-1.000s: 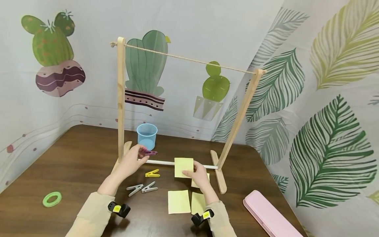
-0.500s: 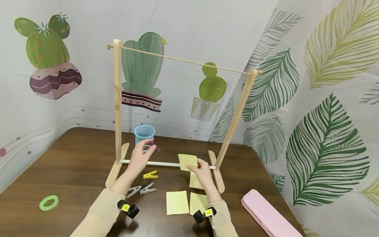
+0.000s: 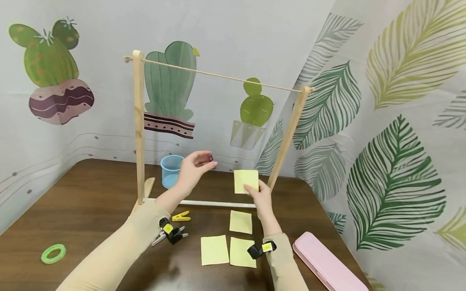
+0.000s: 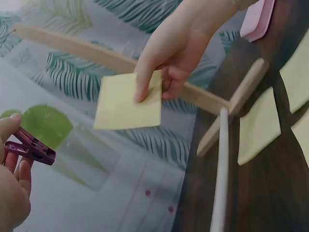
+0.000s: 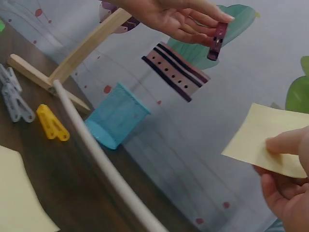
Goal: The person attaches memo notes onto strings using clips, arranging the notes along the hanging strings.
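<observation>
My left hand (image 3: pixel 193 171) pinches a dark purple clothespin (image 4: pixel 32 148) between thumb and fingers, raised above the white crossbar (image 3: pixel 218 204) of a wooden frame. To its right, my right hand (image 3: pixel 263 198) holds a yellow sticky note (image 3: pixel 245 181) by its lower right corner, thumb in front and fingers behind. Above both hands a thin rope (image 3: pixel 218 75) runs between the tops of two wooden posts. A yellow clothespin (image 3: pixel 181 216) lies on the table below my left arm, and grey clothespins (image 5: pixel 15 96) lie close by, partly hidden in the head view by that wrist's camera.
Several yellow sticky notes (image 3: pixel 214 250) lie on the dark wood table (image 3: pixel 91 202). Behind the frame stands a blue mesh cup (image 3: pixel 169 178). A green ring (image 3: pixel 53 254) is at the left, a pink case (image 3: pixel 327 260) at the right.
Both hands have risen from near the crossbar and shifted right, the left with the purple clothespin, the right with the sticky note. The head view has drifted slightly.
</observation>
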Available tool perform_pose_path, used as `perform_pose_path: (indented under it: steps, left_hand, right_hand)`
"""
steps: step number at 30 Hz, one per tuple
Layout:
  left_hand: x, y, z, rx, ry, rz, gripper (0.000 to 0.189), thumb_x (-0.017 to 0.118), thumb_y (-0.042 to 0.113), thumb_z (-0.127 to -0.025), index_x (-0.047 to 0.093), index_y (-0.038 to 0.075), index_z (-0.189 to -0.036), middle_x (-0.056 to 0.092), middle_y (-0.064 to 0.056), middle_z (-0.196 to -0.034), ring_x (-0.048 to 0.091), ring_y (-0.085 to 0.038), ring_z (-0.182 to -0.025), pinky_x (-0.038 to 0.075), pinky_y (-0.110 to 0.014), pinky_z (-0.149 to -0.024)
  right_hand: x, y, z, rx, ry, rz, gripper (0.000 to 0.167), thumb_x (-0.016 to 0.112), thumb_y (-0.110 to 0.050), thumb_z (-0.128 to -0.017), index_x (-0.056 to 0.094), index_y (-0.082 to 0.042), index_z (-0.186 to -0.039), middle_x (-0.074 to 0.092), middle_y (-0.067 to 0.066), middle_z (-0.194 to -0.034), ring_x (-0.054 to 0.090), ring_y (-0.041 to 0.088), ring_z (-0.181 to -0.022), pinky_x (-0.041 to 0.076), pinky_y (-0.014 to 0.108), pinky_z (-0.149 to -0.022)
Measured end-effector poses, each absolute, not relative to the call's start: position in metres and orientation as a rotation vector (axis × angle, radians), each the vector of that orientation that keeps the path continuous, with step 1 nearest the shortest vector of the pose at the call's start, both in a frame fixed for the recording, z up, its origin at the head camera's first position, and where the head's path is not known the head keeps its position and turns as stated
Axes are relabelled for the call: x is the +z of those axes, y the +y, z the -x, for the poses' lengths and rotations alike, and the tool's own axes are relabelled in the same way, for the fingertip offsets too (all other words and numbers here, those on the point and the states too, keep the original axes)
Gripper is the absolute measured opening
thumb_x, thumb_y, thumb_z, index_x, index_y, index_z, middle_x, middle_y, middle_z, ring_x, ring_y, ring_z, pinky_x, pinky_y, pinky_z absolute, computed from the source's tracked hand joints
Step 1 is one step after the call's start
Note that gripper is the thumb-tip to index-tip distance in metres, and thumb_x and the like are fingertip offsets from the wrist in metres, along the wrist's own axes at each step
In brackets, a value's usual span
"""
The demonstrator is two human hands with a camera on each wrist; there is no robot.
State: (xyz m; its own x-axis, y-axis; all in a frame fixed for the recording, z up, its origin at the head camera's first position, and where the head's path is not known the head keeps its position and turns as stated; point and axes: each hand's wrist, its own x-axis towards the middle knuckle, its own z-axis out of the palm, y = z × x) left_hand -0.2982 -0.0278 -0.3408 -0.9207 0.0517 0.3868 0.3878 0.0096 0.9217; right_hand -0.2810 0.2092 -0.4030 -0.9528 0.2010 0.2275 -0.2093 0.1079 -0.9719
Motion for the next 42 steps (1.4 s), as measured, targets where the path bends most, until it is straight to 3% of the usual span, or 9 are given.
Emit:
perform_pose_path:
  steps: [4,10,16,24,32,42]
  left_hand:
    - [-0.318,-0.01,0.303,-1.933,-2.071,0.564,0.041,0.08,0.012,-0.081,0.067,0.003,-0.119,0.071,-0.018,-0.113,0.068,-0.015,-0.096,0.053,-0.02,-0.082]
    - [-0.27,0.014,0.313,-1.836,-2.074,0.741,0.045,0.081,0.011,-0.079,0.067,0.004,-0.122,0.071,-0.016,-0.114,0.07,-0.025,-0.095,0.056,-0.028,-0.085]
    - [-0.221,0.027,0.316,-1.758,-2.091,0.883,0.048,0.079,0.008,-0.08,0.065,0.003,-0.126,0.069,-0.015,-0.12,0.069,-0.025,-0.094,0.056,-0.029,-0.084]
    - [-0.167,0.047,0.313,-1.611,-2.104,1.04,0.043,0.076,0.012,-0.084,0.066,0.006,-0.125,0.069,-0.01,-0.122,0.069,-0.02,-0.094,0.053,-0.026,-0.081]
    - [-0.12,0.069,0.309,-1.529,-2.014,1.205,0.044,0.075,0.016,-0.085,0.065,0.006,-0.126,0.069,-0.009,-0.123,0.067,-0.015,-0.102,0.051,-0.019,-0.088]
    - [-0.087,0.09,0.312,-1.64,-1.958,1.198,0.045,0.073,0.013,-0.084,0.064,0.002,-0.127,0.069,-0.012,-0.12,0.068,-0.015,-0.106,0.05,-0.016,-0.088]
  right_hand:
    - [-0.38,0.214,0.285,1.845,-1.994,0.021,0.03,0.07,-0.003,-0.087,0.062,0.012,-0.111,0.062,-0.011,-0.078,0.056,0.003,-0.069,0.05,0.02,-0.068]
    - [-0.339,0.213,0.292,1.788,-1.856,0.04,0.027,0.067,-0.003,-0.09,0.061,0.01,-0.113,0.059,-0.009,-0.081,0.054,0.002,-0.073,0.048,0.021,-0.071]
    - [-0.307,0.201,0.301,1.819,-1.717,-0.012,0.026,0.065,-0.002,-0.092,0.061,0.008,-0.115,0.061,-0.002,-0.087,0.055,0.005,-0.077,0.047,0.019,-0.071]
    - [-0.27,0.193,0.311,1.789,-1.611,-0.12,0.028,0.064,-0.002,-0.093,0.055,0.008,-0.117,0.057,0.0,-0.091,0.057,0.008,-0.079,0.049,0.019,-0.072]
    - [-0.24,0.187,0.313,1.768,-1.561,-0.123,0.033,0.062,-0.004,-0.094,0.049,0.006,-0.123,0.055,0.0,-0.099,0.057,0.01,-0.087,0.05,0.023,-0.078]
    - [-0.221,0.18,0.318,1.821,-1.433,-0.163,0.023,0.054,-0.004,-0.098,0.049,0.002,-0.119,0.056,0.001,-0.102,0.057,0.012,-0.093,0.048,0.024,-0.082]
